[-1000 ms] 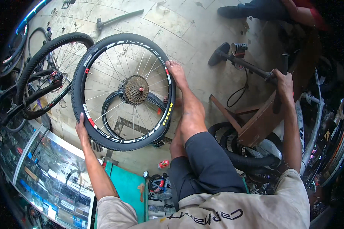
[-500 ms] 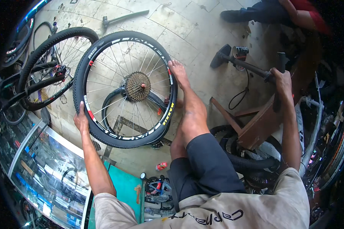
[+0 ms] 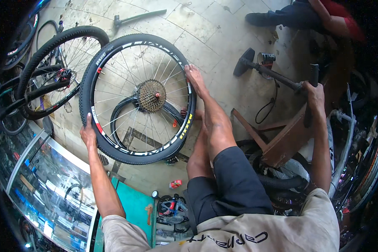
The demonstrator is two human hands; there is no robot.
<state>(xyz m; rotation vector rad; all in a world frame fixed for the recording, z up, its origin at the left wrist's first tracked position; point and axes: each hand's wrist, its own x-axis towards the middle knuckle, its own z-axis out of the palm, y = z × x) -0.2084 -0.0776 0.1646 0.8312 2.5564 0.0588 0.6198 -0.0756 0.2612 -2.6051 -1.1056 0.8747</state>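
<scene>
A bicycle wheel (image 3: 85, 90) with a black knobby tyre stands tilted before me, its rear sprocket cassette (image 3: 152, 95) facing up. At its lower left edge my left hand (image 3: 88, 135) is closed round the tyre, thumb on the sidewall. My bare foot (image 3: 195, 80) rests against the wheel's right side. On the right, my right hand (image 3: 315, 97) is wrapped round the black handle of a floor pump (image 3: 275, 74). The pump's dark foot lies toward the middle, and a thin black hose (image 3: 264, 117) loops below it. Another tyre shows behind the spokes.
Another bicycle wheel (image 3: 24, 80) stands at the left, beside a hammer-like tool (image 3: 140, 17) on the tiles. A glass display case (image 3: 50, 176) is lower left. A wooden bench (image 3: 287, 138) and bike frames crowd the right. Another person's leg (image 3: 277, 17) reaches in at upper right.
My legs have shifted slightly to the right in the view. Both hands keep their grips, and the wheel and pump are almost where they were.
</scene>
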